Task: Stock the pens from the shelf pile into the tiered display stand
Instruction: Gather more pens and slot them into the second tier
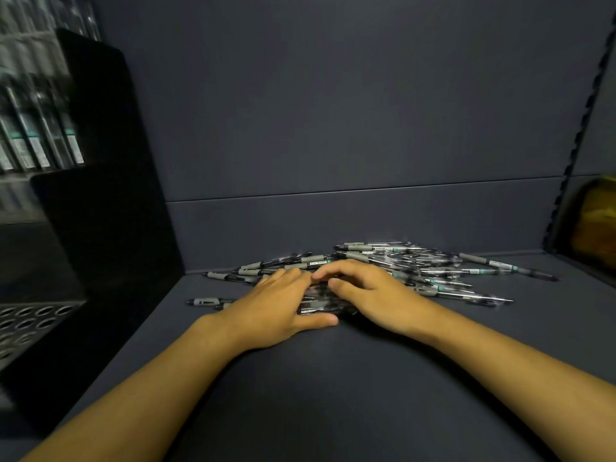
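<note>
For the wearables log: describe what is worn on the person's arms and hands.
Nothing worn shows. The left hand and right hand are bare, with no gloves, and no ring, watch or band can be made out. Both forearms are bare as far as the frame's lower edge, so no sleeve or cuff comes into view. No markings are visible.
</note>
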